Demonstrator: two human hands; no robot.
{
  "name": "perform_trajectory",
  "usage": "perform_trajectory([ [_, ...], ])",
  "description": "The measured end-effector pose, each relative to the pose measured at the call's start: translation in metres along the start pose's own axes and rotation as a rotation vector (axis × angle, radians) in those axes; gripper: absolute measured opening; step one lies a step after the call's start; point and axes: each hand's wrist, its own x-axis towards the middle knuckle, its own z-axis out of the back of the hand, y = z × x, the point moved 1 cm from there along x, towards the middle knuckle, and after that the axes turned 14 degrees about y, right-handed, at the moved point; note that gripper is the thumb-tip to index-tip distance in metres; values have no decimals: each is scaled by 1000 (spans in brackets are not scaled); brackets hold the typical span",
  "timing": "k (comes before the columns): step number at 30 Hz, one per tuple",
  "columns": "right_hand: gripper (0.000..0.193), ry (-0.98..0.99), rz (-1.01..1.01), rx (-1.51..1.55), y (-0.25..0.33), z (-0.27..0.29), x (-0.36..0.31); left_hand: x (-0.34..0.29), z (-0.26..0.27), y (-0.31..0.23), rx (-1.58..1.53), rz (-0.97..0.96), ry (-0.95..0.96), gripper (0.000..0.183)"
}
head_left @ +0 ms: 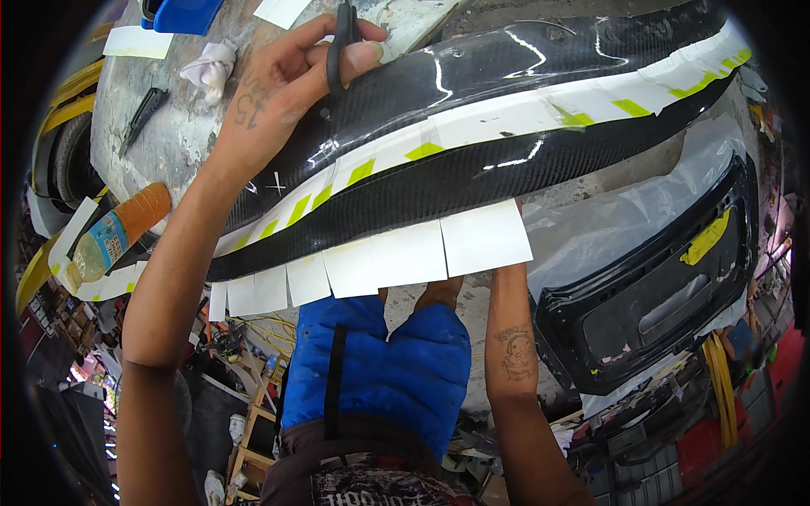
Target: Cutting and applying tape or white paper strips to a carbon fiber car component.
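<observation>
"Carbon-weave panel (422, 192), that long black piece lying along the near side of the bench (190, 126). What matters closest to the body?"

"Its near edge, where a row of white sheets (363, 266) hangs. The right hand (520, 203) is behind the end sheet (488, 239), only a sliver showing, so I can't tell how far its fingers are closed, or whether they grip the paper. I'd support that corner flat and keep its top edge snug to the panel."

"And along the row?"

"Small overlaps, I'd say, with each sheet turned slightly to follow the bend. Gaps look likeliest where the curve tightens."

"Further up?"

"A white paper band (498, 110) runs along the panel, dotted with yellow-green tape (361, 173). Better not to lean on it; a forearm could lift a piece."

"The left hand (295, 80)?"

"Above the panel's far side, fingers curled around a black loop-handled tool (344, 32), scissors by the look. I'd keep the blades off that glossy weave."

"Anything beyond?"

"A dark utility knife (143, 120) and a crumpled white cloth (211, 69) on the bench, both well apart from the paper. Good places for them."
</observation>
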Motion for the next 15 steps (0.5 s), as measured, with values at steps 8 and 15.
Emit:
perform_trajectory([
  [8, 17, -45, 45, -100, -16, -6, -14, 0, 0, -1, 19, -1, -12, 58],
  [15, 17, -88, 83, -185, -36, -8, -11, 1, -1, 0, 8, -9, -13, 62],
])
